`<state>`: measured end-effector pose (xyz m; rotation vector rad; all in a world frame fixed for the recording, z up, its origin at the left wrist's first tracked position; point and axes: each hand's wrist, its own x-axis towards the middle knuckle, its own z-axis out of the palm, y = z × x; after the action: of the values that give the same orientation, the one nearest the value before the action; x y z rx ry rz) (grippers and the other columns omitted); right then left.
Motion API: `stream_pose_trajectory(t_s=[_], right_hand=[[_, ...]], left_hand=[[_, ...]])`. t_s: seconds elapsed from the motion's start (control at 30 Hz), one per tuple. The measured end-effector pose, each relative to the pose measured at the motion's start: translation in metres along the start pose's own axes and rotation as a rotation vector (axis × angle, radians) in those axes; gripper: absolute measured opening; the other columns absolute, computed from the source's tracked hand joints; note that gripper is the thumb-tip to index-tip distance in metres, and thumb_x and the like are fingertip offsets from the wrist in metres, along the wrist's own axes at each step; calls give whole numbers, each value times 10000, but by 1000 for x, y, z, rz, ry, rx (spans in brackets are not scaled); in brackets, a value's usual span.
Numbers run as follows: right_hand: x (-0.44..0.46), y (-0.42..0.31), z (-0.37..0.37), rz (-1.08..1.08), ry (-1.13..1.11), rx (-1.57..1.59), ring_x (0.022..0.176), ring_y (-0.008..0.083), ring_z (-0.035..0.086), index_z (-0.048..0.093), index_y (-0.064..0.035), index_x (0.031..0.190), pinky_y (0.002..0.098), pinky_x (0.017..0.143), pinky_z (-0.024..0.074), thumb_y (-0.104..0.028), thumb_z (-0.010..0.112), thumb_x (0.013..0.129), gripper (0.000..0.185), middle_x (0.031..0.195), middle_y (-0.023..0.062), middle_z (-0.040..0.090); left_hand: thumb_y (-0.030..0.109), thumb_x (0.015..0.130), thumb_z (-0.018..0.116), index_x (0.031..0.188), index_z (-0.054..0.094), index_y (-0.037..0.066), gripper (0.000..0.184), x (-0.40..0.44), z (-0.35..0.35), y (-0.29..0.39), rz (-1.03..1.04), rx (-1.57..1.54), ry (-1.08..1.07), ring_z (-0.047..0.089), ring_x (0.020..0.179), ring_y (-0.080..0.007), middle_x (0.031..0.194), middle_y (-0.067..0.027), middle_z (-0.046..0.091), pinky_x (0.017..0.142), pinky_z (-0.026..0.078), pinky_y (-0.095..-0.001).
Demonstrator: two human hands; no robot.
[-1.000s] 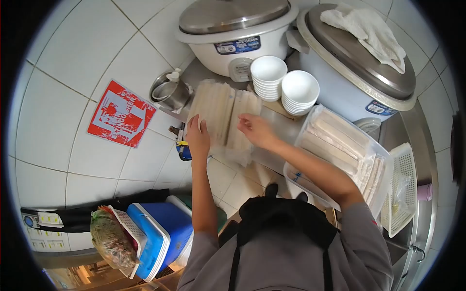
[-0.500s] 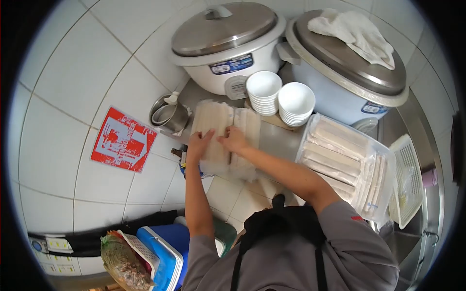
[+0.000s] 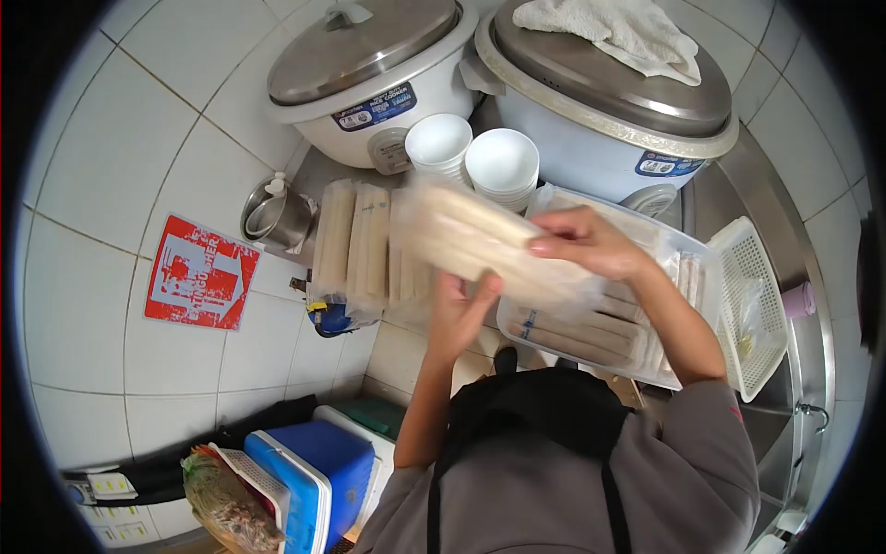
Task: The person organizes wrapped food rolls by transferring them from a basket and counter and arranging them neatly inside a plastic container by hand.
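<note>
In the head view, a long pale pack in clear plastic wrap (image 3: 471, 231) is held tilted in the air, slightly blurred; what is inside it I cannot tell. My left hand (image 3: 457, 309) grips its lower edge, thumb on the near face. The fingers of my right hand (image 3: 586, 242) close on its right part. To the left, several similar wrapped packs (image 3: 337, 240) lie side by side on the counter. Under and right of the held pack stands a clear plastic bin (image 3: 604, 367) with more wrapped packs inside, partly hidden by my right arm.
Two large rice cookers (image 3: 397, 74) (image 3: 600, 120) stand at the back, a white cloth (image 3: 618, 37) on the right lid. Stacked white bowls (image 3: 503, 162) sit before them. A metal pot (image 3: 277, 217) is at left, a white basket (image 3: 752, 305) at right, a blue cooler (image 3: 323, 466) below.
Both hands have lifted a pack off the counter and carried it right, toward the bin. Other packs now show where my hands were. The camera view has shifted right.
</note>
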<state>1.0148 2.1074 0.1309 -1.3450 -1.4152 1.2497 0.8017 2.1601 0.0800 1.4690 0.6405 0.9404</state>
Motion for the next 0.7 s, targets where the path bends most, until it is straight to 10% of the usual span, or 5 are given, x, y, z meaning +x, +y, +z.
stream_pose_trajectory(t_s=[0.2,0.3,0.53,0.7], right_hand=[[-69,44,-61,323,33,-172,657,62,435,646,7,974,237,610,395,-342,645,804,388,704,-30,563],[-75,53,-61,319,93,-167,645,65,435,640,15,974,238,605,398,-334,634,814,384,656,-9,551],[-83,68,-45,40,280,-525,622,288,576,624,-2,968,342,590,452,-309,520,872,338,659,197,581],[-88,73,-20,-185,549,-983,641,275,585,631,-20,777,354,588,470,-190,603,791,173,740,130,609]], left_hand=[[270,839,588,1275,366,29,544,-16,12,-23,-27,415,267,430,1142,-232,1268,-142,421,888,348,-357],[208,845,559,1252,429,79,446,-6,34,-27,275,760,-77,394,1186,-271,1303,-121,393,923,315,-387],[212,880,470,1231,475,168,354,-3,86,-33,323,1042,-208,321,1239,-250,1333,-55,370,938,267,-463],[235,878,471,1222,482,175,349,-8,93,-38,297,1169,-166,339,1218,-240,1311,-62,391,919,283,-462]])
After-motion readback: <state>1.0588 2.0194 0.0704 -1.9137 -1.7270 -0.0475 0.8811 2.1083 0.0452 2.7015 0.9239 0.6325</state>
